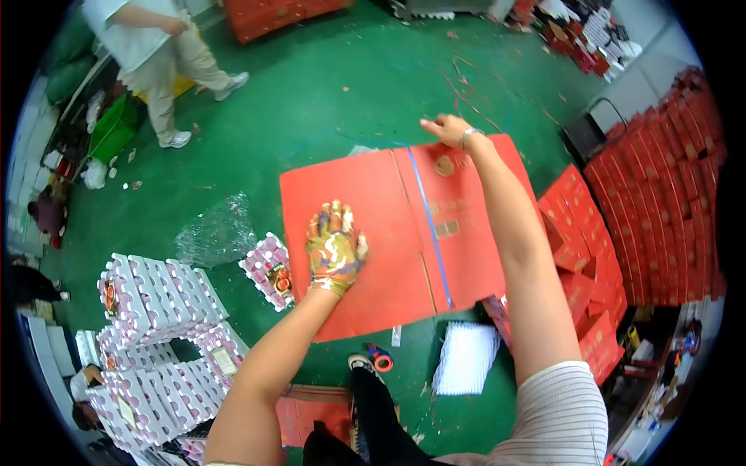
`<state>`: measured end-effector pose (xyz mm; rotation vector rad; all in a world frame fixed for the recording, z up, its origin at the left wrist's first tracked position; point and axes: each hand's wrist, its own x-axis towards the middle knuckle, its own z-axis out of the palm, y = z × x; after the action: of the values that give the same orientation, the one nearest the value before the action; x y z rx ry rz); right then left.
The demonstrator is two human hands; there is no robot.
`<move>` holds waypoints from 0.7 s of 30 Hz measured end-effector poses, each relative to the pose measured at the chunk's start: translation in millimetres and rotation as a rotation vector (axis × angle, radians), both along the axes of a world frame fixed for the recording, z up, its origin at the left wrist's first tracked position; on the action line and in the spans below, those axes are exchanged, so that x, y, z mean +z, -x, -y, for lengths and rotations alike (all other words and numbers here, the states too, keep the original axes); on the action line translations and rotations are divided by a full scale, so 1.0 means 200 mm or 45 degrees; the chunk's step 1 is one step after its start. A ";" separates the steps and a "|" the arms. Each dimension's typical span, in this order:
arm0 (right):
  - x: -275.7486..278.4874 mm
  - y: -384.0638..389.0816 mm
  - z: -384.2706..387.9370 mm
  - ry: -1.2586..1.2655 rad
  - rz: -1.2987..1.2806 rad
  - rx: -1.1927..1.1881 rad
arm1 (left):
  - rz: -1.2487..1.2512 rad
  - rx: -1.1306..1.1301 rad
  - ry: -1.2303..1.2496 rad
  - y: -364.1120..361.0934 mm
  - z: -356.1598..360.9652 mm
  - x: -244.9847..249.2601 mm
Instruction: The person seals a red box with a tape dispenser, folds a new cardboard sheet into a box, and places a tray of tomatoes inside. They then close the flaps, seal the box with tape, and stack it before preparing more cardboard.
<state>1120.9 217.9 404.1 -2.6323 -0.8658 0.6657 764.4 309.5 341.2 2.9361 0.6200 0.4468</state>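
A flat red cardboard piece [373, 233] with a blue strap [429, 225] across it lies in front of me at the middle of the view. My left hand [335, 247], in a patterned glove, rests spread on its left part, fingers apart. My right hand [447, 130], bare with a bracelet at the wrist, is at the far edge of the cardboard; its fingers are curled, and what they hold, if anything, is too small to name.
White trays [155, 299] stand stacked at the left. Red boxes [660, 194] are piled high at the right. A person [151, 58] stands at the upper left. A tape dispenser [380, 358] and white foam sheets [466, 358] lie on the green floor [342, 93].
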 end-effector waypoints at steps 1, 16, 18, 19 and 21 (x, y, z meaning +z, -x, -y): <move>-0.11 -0.02 -0.03 0.023 0.126 0.041 | 0.035 -0.017 0.057 0.01 -0.01 0.00; -0.04 0.83 0.59 -0.338 0.812 0.123 | 1.677 0.547 2.151 1.23 0.18 -0.60; -0.06 0.99 0.70 -0.304 0.832 0.100 | 1.133 0.788 2.423 1.51 0.21 -0.92; -0.04 1.08 0.75 -0.295 0.768 0.087 | 1.061 0.854 2.604 1.57 0.25 -0.96; -0.04 1.25 0.85 -0.335 0.670 0.099 | 0.927 0.834 2.709 1.58 0.31 -0.96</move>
<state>871.8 48.7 395.3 -2.5661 -1.1083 -0.1397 448.0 248.0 149.7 0.4979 0.9186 0.3727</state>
